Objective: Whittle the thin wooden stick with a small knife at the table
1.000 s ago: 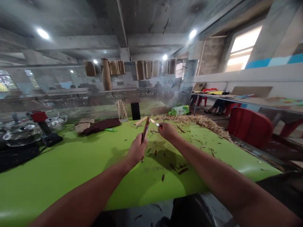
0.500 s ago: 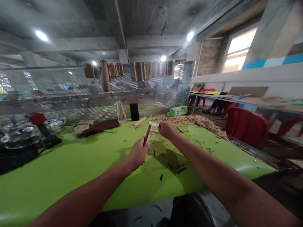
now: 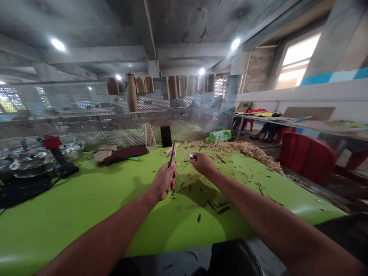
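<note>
My left hand (image 3: 164, 183) is wrapped round a narrow strip of wood (image 3: 173, 154), brown on one side and pale on the other, held upright above the green tabletop. To its right, my right hand (image 3: 204, 164) is closed on a small knife (image 3: 192, 156). Only a short bright part of the knife shows past the fingers; the handle is mostly hidden. Knife and wood are apart. Dark wood chips (image 3: 223, 209) lie on the table below my hands.
Pale shavings (image 3: 244, 148) are heaped along the far right edge, near a green bottle (image 3: 220, 135) on its side. A black upright slab (image 3: 166, 137), brown sheet (image 3: 126, 154) and red-topped power tool (image 3: 57, 157) stand or lie farther left. A red chair (image 3: 306, 157) is at right.
The knife has come away from the wood's tip and sits to its right, nearer me. The strip of wood has shifted left and stands more upright. The view has turned slightly left.
</note>
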Demonstrator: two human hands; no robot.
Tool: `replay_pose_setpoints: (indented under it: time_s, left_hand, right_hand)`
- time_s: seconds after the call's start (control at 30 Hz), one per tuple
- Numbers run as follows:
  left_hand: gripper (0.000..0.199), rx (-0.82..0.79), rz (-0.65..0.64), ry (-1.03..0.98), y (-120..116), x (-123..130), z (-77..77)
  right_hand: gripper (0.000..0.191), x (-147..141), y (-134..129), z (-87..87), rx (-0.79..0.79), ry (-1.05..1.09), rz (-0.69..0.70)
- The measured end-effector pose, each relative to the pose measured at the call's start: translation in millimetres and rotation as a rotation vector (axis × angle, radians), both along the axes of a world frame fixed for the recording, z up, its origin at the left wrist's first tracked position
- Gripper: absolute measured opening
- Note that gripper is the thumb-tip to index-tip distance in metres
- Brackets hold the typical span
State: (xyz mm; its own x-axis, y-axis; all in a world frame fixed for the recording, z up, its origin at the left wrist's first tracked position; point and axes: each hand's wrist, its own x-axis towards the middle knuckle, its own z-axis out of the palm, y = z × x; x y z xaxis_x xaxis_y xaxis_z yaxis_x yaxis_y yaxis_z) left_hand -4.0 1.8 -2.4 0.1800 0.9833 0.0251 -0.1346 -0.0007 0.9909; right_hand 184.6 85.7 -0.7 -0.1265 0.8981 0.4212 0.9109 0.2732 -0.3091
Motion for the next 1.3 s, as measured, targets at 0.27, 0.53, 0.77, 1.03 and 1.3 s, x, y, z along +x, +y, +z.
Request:
replay_pose_setpoints:
  time_s: [0.27,0.53,0.77,1.03,1.3]
  left_hand:
    - [0.021,0.028,-0.064,0.011,-1.8,3.4,-0.9]
    - [0.028,0.024,-0.086,0.060,-11.8,6.9,7.3]
    - [0.062,0.080,-0.229,0.188,-30.5,13.6,5.9]
    - [0.051,-0.011,-0.110,-0.067,0.7,-2.5,-1.2]
    - [0.024,0.055,-0.145,-0.060,2.2,1.8,-4.1]
  right_hand:
    - [0.029,-24.4,-26.2,0.9,0.021,-0.238,0.089]
    - [0.035,-27.4,-25.5,3.5,0.001,-0.262,0.041]
    - [0.035,36.2,21.1,15.1,-0.231,-0.001,-0.299]
    - [0.033,15.3,7.6,8.4,-0.077,-0.004,-0.136]
    - [0.031,-28.6,-27.8,0.9,-0.020,-0.239,0.088]
